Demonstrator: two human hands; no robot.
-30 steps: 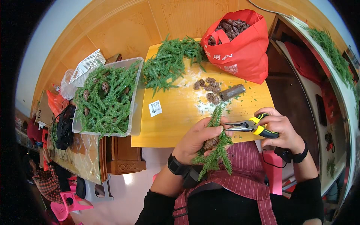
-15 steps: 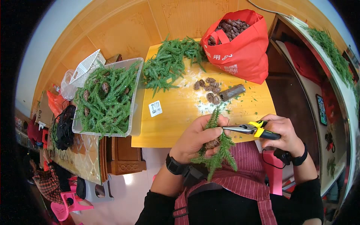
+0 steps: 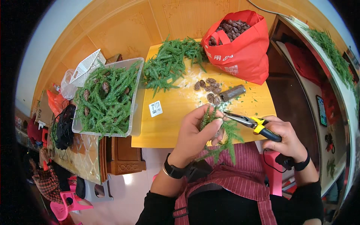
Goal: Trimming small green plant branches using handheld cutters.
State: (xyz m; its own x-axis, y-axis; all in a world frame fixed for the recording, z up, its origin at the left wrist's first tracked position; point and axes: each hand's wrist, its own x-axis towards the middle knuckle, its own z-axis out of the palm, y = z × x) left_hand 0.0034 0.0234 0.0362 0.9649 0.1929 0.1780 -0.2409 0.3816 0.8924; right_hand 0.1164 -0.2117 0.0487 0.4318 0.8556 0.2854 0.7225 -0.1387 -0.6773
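Over the table's near edge, my left hand (image 3: 197, 131) is closed round an artificial pine sprig (image 3: 228, 141), its green tips hanging below the fingers. A brown pine cone held with the sprig is mostly hidden behind my thumb. My right hand (image 3: 287, 137) grips needle-nose pliers (image 3: 245, 120) with yellow and black handles. The pliers' tips point left and touch or nearly touch the sprig's top by my left fingertips; whether they pinch a wire there is too small to tell.
Loose pine cones (image 3: 213, 88) and a dark brown roll (image 3: 232, 92) lie on the yellow table (image 3: 168, 129). Behind stand a red bag (image 3: 240, 56) of cones and a pile of green sprigs (image 3: 168, 62). A plastic bin (image 3: 138, 95) of finished-looking sprigs is at left.
My left hand has turned and risen slightly, tilting the sprig so the cone is more hidden. The pliers' tips have tipped upward toward the sprig's top. Both hands keep their hold.
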